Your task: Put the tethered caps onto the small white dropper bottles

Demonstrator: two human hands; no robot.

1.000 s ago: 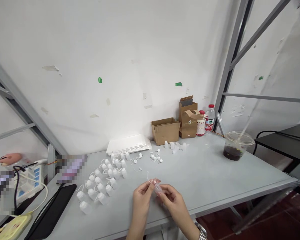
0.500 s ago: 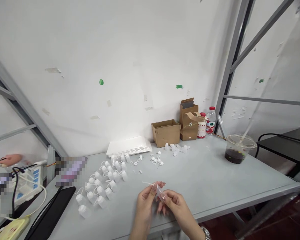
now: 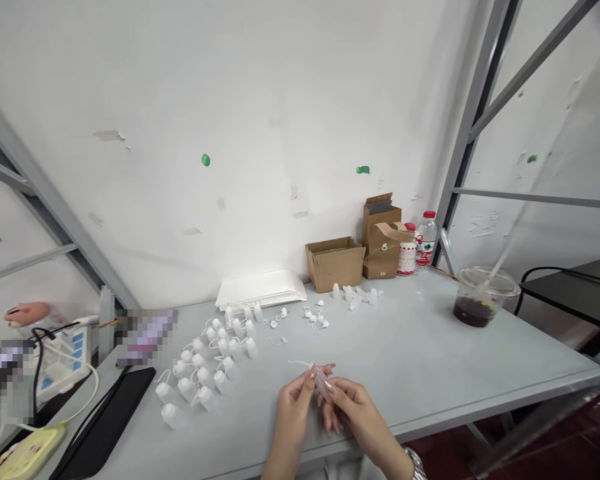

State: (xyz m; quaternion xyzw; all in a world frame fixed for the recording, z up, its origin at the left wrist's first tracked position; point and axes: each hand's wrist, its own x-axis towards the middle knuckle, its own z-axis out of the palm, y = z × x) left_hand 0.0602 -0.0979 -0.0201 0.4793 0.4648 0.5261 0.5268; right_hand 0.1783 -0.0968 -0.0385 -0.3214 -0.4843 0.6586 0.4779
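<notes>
A small translucent bottle is held tilted between both hands above the table's front part. My left hand pinches its upper end, where a thin white strap sticks out to the left. Around its body close the fingers of my right hand. Several small white capped bottles with looped straps stand in rows to the left. Loose white caps lie behind the hands, and a single strapped piece lies nearer. Further back are several uncapped translucent bottles.
Along the wall are white sheets, an open cardboard box, a brown bag and a water bottle. A drink cup stands right. At left lie a black case, cables and a power strip.
The whole view has shifted slightly. Both hands remain on the small bottle, with only small finger movement.
</notes>
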